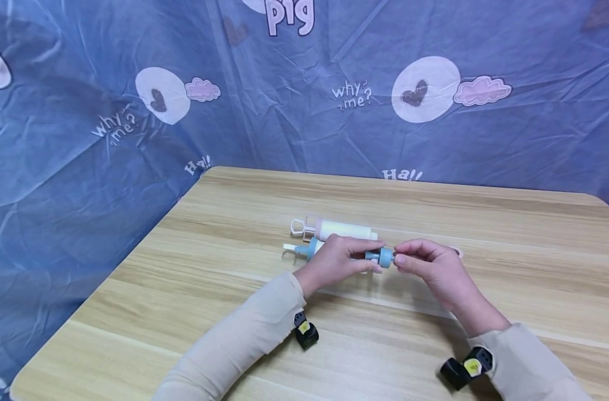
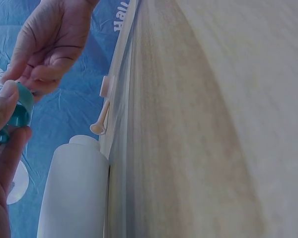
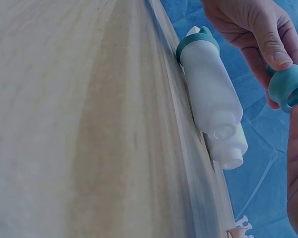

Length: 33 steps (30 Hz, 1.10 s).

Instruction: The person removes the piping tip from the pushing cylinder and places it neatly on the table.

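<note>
My left hand [image 1: 336, 257] holds a small teal bell-shaped plastic piece [image 1: 386, 257] between thumb and fingers, above the table. At its right end, my right hand [image 1: 434, 270] pinches a thin part of it with thumb and forefinger. Small loops show on the teal piece [image 3: 287, 84] in the right wrist view. Behind and partly under the left hand lies a white bottle with a teal collar [image 1: 312, 248], its body mostly hidden in the head view. Beyond it is a second white bottle [image 1: 345, 229], with a pink collar and a ring-shaped end.
A small pinkish piece with a stem [image 2: 99, 121] lies on the table past the bottles, mostly hidden behind the right hand in the head view. The wooden table [image 1: 184, 289] reaches back to a blue printed cloth [image 1: 294, 122].
</note>
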{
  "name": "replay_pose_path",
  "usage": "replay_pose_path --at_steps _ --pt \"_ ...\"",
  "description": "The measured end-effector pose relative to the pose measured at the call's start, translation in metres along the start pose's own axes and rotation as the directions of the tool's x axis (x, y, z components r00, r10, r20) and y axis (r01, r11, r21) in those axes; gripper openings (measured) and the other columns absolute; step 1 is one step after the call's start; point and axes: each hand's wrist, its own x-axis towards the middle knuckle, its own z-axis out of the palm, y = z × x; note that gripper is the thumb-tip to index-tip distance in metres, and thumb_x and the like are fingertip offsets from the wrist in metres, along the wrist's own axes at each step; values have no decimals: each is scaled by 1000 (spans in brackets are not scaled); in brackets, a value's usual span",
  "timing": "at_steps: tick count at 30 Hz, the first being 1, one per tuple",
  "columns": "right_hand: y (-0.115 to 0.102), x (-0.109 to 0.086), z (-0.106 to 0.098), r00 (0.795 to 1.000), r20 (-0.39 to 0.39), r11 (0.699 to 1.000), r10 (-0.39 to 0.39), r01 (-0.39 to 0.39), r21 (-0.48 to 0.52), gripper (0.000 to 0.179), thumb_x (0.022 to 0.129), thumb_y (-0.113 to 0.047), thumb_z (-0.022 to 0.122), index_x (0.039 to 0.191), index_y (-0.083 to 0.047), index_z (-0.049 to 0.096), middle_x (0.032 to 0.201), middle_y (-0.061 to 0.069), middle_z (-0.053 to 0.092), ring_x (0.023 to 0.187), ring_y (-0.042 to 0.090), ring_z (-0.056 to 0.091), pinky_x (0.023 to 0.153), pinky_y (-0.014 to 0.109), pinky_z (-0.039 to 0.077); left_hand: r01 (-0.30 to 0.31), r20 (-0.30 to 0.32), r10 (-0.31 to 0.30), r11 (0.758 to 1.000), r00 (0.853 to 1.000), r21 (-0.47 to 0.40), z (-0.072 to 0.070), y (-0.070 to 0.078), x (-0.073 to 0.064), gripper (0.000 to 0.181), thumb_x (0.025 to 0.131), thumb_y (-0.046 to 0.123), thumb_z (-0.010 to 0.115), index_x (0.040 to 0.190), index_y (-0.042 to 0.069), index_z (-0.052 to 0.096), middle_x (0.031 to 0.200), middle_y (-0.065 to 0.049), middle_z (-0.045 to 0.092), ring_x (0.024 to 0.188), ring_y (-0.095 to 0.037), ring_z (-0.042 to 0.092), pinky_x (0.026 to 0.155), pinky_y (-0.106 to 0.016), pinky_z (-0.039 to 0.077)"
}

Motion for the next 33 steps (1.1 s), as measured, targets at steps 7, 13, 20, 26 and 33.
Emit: replay_pose_path --at_steps 7,13,20,26,33 --pt "2 -2 2 1000 -4 994 12 -12 -107 25 85 -8 66 105 -21 65 96 -12 65 87 4 59 76 16 50 0 -15 1 1000 1000 6 0 0 1 41 75 13 75 115 5 66 106 -9 69 77 -5 61 66 -10 48" --pt "2 -2 5 1000 17 992 7 -5 -130 28 85 -4 65 106 -22 65 94 -10 65 84 6 60 73 18 51 -8 -11 8 1000 1000 -12 2 -1 2 42 76 14 75 116 6 65 105 -8 69 75 0 58 66 -11 49" --pt "3 -2 6 999 25 994 20 -17 -106 27 85 -3 65 102 -24 66 92 -9 66 83 7 61 72 20 52 -6 8 7 1000 1000 -21 4 -2 3 41 77 14 74 116 7 65 106 -8 69 77 1 59 68 -10 49" --pt "4 -3 5 1000 11 995 2 -1 -101 29 85 -1 64 103 -24 67 92 -9 66 84 5 61 73 19 52 -2 10 2 1000 1000 8 4 0 4 42 77 16 74 116 7 65 105 -7 69 75 1 58 67 -9 48" --pt "1 -8 -4 1000 -16 998 -11 10 -58 28 88 -2 60 107 -22 68 95 -9 66 86 4 61 75 17 52 -1 8 0 999 1000 36 6 1 8 38 80 19 72 116 8 66 104 -6 70 72 1 55 67 -9 47"
